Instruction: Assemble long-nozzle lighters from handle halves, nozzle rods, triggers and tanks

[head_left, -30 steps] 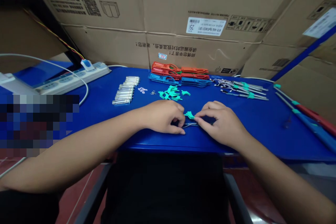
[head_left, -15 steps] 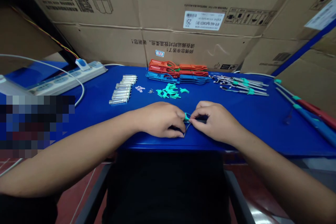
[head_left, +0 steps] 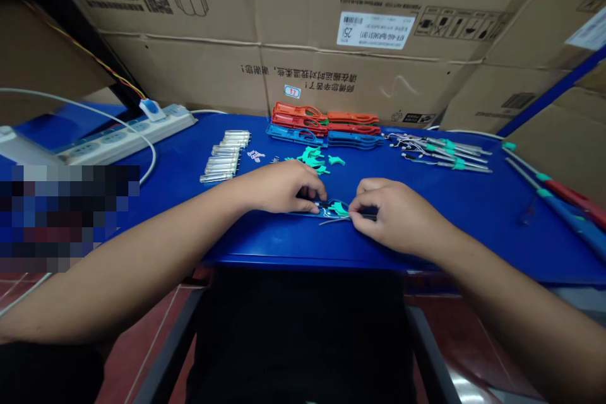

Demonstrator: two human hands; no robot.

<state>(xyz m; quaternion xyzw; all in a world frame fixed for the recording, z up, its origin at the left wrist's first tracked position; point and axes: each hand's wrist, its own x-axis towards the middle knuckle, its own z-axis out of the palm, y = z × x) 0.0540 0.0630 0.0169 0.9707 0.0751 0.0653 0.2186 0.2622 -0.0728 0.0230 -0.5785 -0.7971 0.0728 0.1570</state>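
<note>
Blue plastic handle (head_left: 308, 213) lies flat near the front edge of the tabletop (head_left: 473, 227), between the hands, with a green plastic piece (head_left: 339, 208) on it. Left hand (head_left: 279, 186) curls over the handle, gripping it. Right hand (head_left: 398, 214) pinches a thin metal wire (head_left: 336, 221) just beside the green piece. More green pieces (head_left: 312, 158) and orange and blue handles (head_left: 322, 126) lie toward the far edge.
</note>
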